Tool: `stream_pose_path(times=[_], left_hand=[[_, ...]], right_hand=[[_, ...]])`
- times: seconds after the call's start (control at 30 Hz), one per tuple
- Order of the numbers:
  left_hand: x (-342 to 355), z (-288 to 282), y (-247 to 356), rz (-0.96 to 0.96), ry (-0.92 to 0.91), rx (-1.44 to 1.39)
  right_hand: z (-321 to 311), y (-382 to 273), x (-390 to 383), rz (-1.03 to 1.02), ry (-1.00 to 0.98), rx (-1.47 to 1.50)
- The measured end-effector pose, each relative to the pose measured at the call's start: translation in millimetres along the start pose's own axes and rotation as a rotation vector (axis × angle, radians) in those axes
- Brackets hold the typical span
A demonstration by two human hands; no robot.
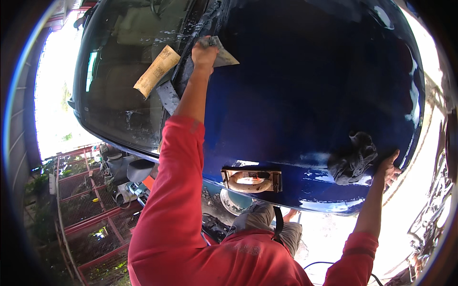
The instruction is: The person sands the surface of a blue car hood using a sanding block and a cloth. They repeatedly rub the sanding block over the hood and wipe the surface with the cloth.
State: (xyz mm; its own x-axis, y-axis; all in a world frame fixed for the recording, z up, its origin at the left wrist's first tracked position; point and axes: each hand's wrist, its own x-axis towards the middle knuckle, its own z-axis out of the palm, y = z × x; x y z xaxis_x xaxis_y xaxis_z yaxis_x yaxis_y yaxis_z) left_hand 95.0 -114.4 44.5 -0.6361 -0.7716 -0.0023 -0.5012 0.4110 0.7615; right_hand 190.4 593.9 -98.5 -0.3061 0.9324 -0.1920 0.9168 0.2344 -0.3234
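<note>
My left hand (203, 56) grips a grey, roughly triangular sheet (224, 55) at the base of a car windshield, beside the dark blue hood (296, 86). Left of it lie a pale yellow, creased strip (156, 71) and another grey sheet (168, 97). My right hand (389, 169) rests at the hood's right edge, fingers apart. Next to it on the hood is a crumpled dark cloth (353, 159). A sanding block with a rounded handle (250, 186) sits near the hood's edge closest to me.
The windshield (124, 76) and a side mirror (140, 169) are at the left. Beyond them are red mesh grating (83, 200) and assorted equipment. Below the hood are a bucket-like container (229, 202) and a dark cable (317, 263) on the bright ground.
</note>
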Motion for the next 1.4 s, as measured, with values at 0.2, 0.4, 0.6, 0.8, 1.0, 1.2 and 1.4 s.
stream_pose_path(times=[0.2,0.4,0.6,0.8,1.0,1.2,1.4], left_hand=[[-2.5,1.0,7.0,-0.124,-0.015,-0.057],[-9.6,5.0,16.5,-0.049,-0.019,-0.182],[-14.4,3.1,21.6,0.002,0.006,-0.130],[-7.9,7.0,22.0,-0.026,0.020,-0.019],[3.6,9.1,15.0,0.004,-0.058,-0.144],[11.5,9.4,13.5,0.007,-0.102,-0.014],[-2.4,7.7,15.3,-0.086,-0.101,-0.221]], right_hand=[[2.4,-1.5,-0.2,-0.009,-0.014,-0.026],[5.9,-0.7,4.7,0.002,0.013,-0.005],[3.7,0.6,4.6,0.001,0.002,-0.018],[2.7,1.0,3.3,-0.018,0.001,-0.002],[6.2,0.8,7.8,0.010,0.006,-0.038],[8.1,1.8,6.0,-0.006,0.038,-0.035],[6.8,3.5,8.2,-0.019,0.028,-0.016]])
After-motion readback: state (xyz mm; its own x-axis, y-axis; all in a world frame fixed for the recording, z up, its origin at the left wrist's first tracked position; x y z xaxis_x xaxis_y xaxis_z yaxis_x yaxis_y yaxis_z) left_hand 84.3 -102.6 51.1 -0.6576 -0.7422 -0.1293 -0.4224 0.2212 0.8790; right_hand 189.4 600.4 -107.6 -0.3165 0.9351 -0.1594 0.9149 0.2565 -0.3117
